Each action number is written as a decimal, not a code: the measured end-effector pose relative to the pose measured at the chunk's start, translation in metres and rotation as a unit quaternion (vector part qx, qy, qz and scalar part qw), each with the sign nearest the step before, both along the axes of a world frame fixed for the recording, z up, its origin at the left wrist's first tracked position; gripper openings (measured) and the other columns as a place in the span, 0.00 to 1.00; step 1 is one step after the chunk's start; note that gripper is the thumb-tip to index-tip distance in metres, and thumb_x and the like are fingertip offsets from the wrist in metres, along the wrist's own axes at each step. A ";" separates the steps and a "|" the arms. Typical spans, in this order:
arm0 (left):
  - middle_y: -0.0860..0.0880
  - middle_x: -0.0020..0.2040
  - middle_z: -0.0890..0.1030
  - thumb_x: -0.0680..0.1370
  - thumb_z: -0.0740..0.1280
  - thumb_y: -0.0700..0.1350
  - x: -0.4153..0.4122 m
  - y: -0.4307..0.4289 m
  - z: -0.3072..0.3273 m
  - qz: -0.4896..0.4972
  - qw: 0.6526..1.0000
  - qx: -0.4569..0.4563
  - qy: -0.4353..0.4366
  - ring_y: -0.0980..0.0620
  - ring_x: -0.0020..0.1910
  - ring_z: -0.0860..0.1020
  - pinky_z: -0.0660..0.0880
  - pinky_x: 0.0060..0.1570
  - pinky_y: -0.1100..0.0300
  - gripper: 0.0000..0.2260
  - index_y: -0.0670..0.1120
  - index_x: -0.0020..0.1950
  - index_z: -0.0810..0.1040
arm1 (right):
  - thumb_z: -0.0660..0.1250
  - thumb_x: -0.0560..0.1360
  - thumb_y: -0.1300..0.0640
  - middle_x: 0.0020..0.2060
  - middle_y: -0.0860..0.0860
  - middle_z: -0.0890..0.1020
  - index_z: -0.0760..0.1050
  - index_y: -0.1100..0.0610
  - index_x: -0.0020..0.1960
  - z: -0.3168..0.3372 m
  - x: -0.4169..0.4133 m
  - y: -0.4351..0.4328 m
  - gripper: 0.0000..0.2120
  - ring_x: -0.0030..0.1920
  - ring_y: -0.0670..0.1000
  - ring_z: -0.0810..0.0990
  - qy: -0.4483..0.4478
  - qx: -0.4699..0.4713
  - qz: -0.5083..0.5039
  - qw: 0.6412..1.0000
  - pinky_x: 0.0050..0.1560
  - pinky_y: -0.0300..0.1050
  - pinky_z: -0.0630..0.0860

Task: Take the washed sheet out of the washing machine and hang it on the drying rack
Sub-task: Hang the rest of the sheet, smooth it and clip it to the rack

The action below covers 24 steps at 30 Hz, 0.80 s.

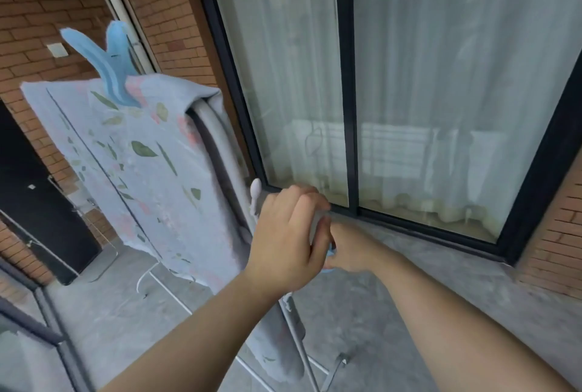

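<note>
Over the drying rack (296, 322) the sheet (151, 171) hangs already, pale grey-blue with green leaves and faint pink blotches, draped across the top rails and falling down both sides toward the concrete floor (393, 303). A big light-blue peg (110, 67) stands on its upper edge at the far end, its two arms spread upward. At the near end both hands meet just beside the sheet's edge. The left hand (286, 240) is turned palm down, its fingers (310, 202) curled together around something small that cannot be made out. The right hand (346, 246) lies partly behind the left, and its fingers close on a small light-blue thing (330, 254), only a sliver of which shows; what it is cannot be told for certain. A white rounded tip (255, 188) of the rack sticks up just left of the hands. Behind them runs a dark-framed sliding glass door (346, 83) with pale curtains inside, and brick walls (37, 7) stand on either side.
</note>
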<state>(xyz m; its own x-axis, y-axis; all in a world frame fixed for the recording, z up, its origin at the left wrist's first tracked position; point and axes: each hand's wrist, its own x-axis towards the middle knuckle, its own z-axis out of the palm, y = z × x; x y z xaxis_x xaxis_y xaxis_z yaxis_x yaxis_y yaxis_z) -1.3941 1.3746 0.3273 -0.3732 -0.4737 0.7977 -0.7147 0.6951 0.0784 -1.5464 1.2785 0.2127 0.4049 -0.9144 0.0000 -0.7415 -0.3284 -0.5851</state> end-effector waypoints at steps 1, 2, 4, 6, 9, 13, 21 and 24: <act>0.50 0.48 0.76 0.73 0.69 0.37 -0.012 -0.010 -0.006 0.001 1.000 0.028 -0.004 0.49 0.47 0.75 0.67 0.46 0.55 0.08 0.43 0.50 0.75 | 0.76 0.61 0.43 0.35 0.45 0.76 0.68 0.47 0.41 0.000 -0.013 -0.003 0.20 0.36 0.48 0.76 -0.004 -0.003 -0.016 1.000 0.34 0.46 0.73; 0.52 0.48 0.75 0.74 0.69 0.38 -0.022 -0.020 -0.012 0.010 0.998 0.062 0.001 0.50 0.47 0.74 0.66 0.46 0.56 0.08 0.45 0.51 0.74 | 0.76 0.62 0.43 0.36 0.45 0.76 0.68 0.47 0.41 0.001 -0.025 -0.005 0.19 0.36 0.48 0.76 -0.014 -0.006 -0.041 0.999 0.34 0.45 0.70; 0.55 0.48 0.73 0.74 0.68 0.41 -0.041 -0.042 -0.022 0.041 0.991 0.121 0.040 0.53 0.48 0.73 0.67 0.49 0.56 0.08 0.48 0.51 0.73 | 0.77 0.64 0.44 0.37 0.44 0.76 0.67 0.48 0.41 0.005 -0.055 -0.006 0.19 0.36 0.46 0.74 -0.047 0.007 -0.108 0.993 0.33 0.43 0.67; 0.57 0.47 0.72 0.73 0.68 0.42 -0.068 -0.073 -0.035 0.076 0.972 0.180 0.131 0.54 0.48 0.73 0.68 0.51 0.55 0.09 0.50 0.50 0.72 | 0.79 0.65 0.46 0.38 0.43 0.77 0.69 0.50 0.44 -0.001 -0.085 -0.010 0.20 0.36 0.42 0.74 -0.086 0.033 -0.186 0.978 0.32 0.39 0.65; 0.52 0.47 0.75 0.71 0.65 0.48 -0.110 -0.129 -0.049 0.101 0.851 0.332 0.394 0.49 0.48 0.77 0.74 0.53 0.50 0.07 0.53 0.46 0.70 | 0.79 0.62 0.42 0.40 0.44 0.78 0.72 0.53 0.48 -0.013 -0.113 -0.020 0.25 0.39 0.44 0.78 -0.184 0.063 -0.297 0.935 0.31 0.39 0.66; 0.47 0.48 0.76 0.81 0.59 0.49 -0.177 -0.215 -0.103 0.114 0.621 0.537 0.560 0.49 0.43 0.74 0.69 0.47 0.57 0.09 0.43 0.50 0.70 | 0.75 0.65 0.38 0.44 0.46 0.80 0.73 0.53 0.53 -0.029 -0.153 -0.056 0.25 0.41 0.45 0.79 -0.271 0.106 -0.412 0.863 0.32 0.41 0.68; 0.44 0.48 0.83 0.83 0.56 0.55 -0.238 -0.364 -0.146 0.071 0.690 0.589 0.415 0.44 0.48 0.81 0.77 0.52 0.50 0.18 0.45 0.47 0.79 | 0.73 0.68 0.36 0.45 0.45 0.82 0.74 0.46 0.49 -0.037 -0.217 -0.208 0.18 0.42 0.46 0.82 -0.268 0.089 -0.401 0.872 0.42 0.47 0.80; 0.44 0.45 0.84 0.83 0.56 0.57 -0.242 -0.426 -0.133 0.055 0.682 0.595 0.422 0.45 0.46 0.82 0.77 0.49 0.51 0.20 0.46 0.44 0.80 | 0.71 0.69 0.35 0.48 0.46 0.81 0.74 0.46 0.52 -0.024 -0.228 -0.284 0.19 0.45 0.46 0.81 -0.284 0.094 -0.385 0.873 0.48 0.50 0.82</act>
